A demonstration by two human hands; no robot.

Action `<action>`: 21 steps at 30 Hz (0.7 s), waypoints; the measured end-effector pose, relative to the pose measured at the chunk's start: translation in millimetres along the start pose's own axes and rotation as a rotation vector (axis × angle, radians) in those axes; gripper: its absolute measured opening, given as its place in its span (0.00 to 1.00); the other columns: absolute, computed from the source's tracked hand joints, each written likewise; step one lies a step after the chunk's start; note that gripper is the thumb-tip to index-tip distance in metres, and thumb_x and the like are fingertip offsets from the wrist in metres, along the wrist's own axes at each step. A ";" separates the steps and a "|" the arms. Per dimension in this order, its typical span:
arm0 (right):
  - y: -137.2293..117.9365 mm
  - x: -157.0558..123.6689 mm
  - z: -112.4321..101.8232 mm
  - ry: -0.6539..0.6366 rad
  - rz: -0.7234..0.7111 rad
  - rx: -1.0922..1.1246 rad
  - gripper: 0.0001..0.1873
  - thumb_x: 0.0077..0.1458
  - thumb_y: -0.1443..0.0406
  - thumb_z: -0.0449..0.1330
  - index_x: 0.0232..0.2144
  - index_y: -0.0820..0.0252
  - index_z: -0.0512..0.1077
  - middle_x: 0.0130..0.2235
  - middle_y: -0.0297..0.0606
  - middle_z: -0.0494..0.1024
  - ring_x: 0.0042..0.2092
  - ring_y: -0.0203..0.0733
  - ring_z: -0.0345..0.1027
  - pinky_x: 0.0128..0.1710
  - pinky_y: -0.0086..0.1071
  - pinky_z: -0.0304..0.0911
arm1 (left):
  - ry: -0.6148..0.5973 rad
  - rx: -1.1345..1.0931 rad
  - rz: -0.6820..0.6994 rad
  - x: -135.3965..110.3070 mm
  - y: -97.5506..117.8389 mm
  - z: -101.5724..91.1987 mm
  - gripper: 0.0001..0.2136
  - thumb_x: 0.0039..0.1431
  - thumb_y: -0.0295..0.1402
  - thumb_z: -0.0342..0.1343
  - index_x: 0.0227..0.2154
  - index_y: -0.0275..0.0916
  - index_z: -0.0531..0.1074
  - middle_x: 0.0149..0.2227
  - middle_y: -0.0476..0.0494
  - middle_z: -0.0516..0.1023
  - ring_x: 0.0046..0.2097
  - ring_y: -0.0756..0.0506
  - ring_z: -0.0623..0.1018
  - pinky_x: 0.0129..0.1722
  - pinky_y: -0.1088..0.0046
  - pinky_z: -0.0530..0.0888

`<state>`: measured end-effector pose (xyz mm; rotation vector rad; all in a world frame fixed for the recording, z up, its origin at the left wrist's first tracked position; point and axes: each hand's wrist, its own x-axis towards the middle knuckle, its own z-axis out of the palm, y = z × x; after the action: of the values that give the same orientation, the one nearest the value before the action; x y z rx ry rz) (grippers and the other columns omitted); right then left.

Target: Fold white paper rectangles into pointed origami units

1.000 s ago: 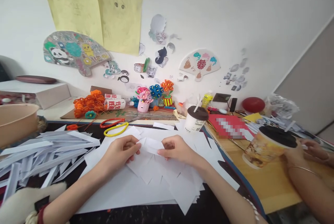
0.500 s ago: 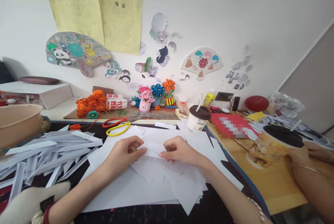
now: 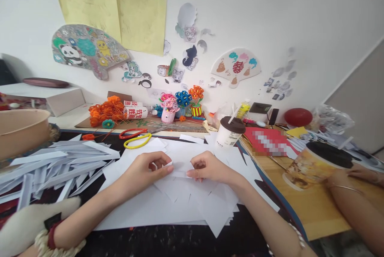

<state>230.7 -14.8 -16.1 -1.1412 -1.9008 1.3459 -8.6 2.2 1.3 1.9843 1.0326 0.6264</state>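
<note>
My left hand (image 3: 146,170) and my right hand (image 3: 207,167) meet at the middle of the table, both pinched on a small folded piece of white paper (image 3: 181,168) held low over a heap of white paper sheets (image 3: 168,205). The fingers of both hands curl round the ends of the piece, thumbs pressed on top. The piece lies almost flat between them. A cuff of pale beads and a red band show on my left wrist (image 3: 51,238).
A pile of white paper strips (image 3: 57,169) lies left. Red and yellow scissors (image 3: 136,137) sit behind the sheets. A lidded cup with straw (image 3: 228,132) stands right of centre. Another person's hand (image 3: 339,175) holds a second cup (image 3: 315,165) at right. Craft flowers (image 3: 180,103) line the wall.
My hands have drawn closer together and lowered the paper piece, which is now folded narrower and flatter. The view has tipped slightly downward.
</note>
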 end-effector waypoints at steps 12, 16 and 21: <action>-5.2 -4.2 2.9 0.045 -0.031 -0.188 0.16 0.50 0.58 0.66 0.21 0.61 0.66 0.25 0.30 0.66 0.26 0.32 0.56 0.26 0.28 0.52 | -0.052 0.101 -0.036 -5.1 0.7 -1.1 0.07 0.50 0.34 0.57 0.32 0.38 0.75 0.27 0.50 0.74 0.31 0.49 0.71 0.31 0.74 0.65; -5.1 -4.2 8.7 0.107 -0.085 -0.283 0.13 0.50 0.60 0.66 0.23 0.61 0.69 0.33 0.32 0.69 0.28 0.32 0.55 0.27 0.29 0.52 | -0.090 0.144 -0.079 -5.6 -1.2 2.1 0.08 0.53 0.35 0.55 0.32 0.38 0.75 0.27 0.50 0.74 0.30 0.49 0.71 0.30 0.74 0.64; -5.2 -3.5 10.6 0.129 -0.051 -0.332 0.10 0.53 0.61 0.64 0.24 0.60 0.70 0.32 0.32 0.69 0.28 0.33 0.55 0.28 0.29 0.52 | -0.046 0.246 -0.042 -7.1 2.0 5.5 0.11 0.56 0.41 0.54 0.34 0.40 0.76 0.30 0.49 0.75 0.33 0.47 0.71 0.33 0.72 0.65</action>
<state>222.1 -23.6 -14.9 -1.2922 -2.0921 0.9263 -7.7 -6.8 -0.6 2.1714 1.1657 0.4460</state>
